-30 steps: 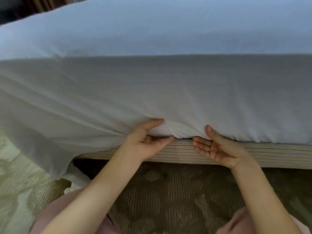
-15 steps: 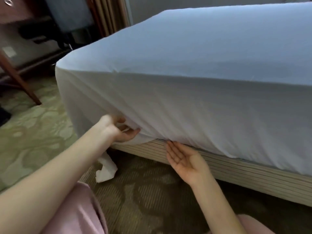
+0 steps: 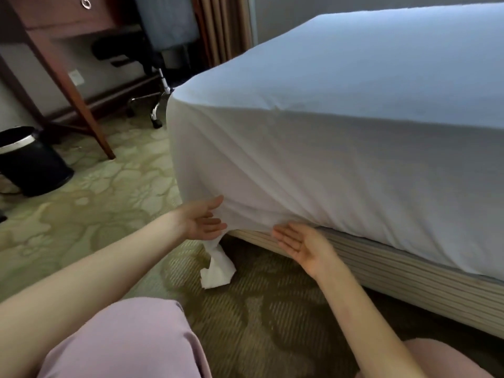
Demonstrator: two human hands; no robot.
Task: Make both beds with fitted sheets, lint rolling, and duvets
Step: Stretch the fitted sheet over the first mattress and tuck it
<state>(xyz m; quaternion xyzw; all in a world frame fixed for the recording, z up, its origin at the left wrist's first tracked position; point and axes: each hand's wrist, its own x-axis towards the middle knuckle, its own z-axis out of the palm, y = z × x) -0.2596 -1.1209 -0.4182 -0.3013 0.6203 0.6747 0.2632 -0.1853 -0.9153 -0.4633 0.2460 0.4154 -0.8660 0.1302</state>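
Note:
A white fitted sheet (image 3: 313, 148) covers the mattress and hangs down its side to the striped bed base (image 3: 395, 271). At the bed's near corner my left hand (image 3: 203, 219) lies palm up, fingers straight, its fingertips against the sheet's lower edge. My right hand (image 3: 302, 244) is also palm up with straight fingers, its tips at the seam between mattress and base. A loose tail of white sheet (image 3: 216, 267) dangles from the corner down to the carpet, between the two hands.
A black waste bin (image 3: 30, 159) stands on the patterned carpet at the left. Behind it are a wooden desk leg (image 3: 79, 105) and an office chair base (image 3: 155, 110). Curtains (image 3: 223, 25) hang past the bed's far corner. My knees in pink fill the bottom.
The view swung left toward the bed's corner. My left hand let go of the sheet fold it gripped and now lies flat. My right hand followed leftward along the base.

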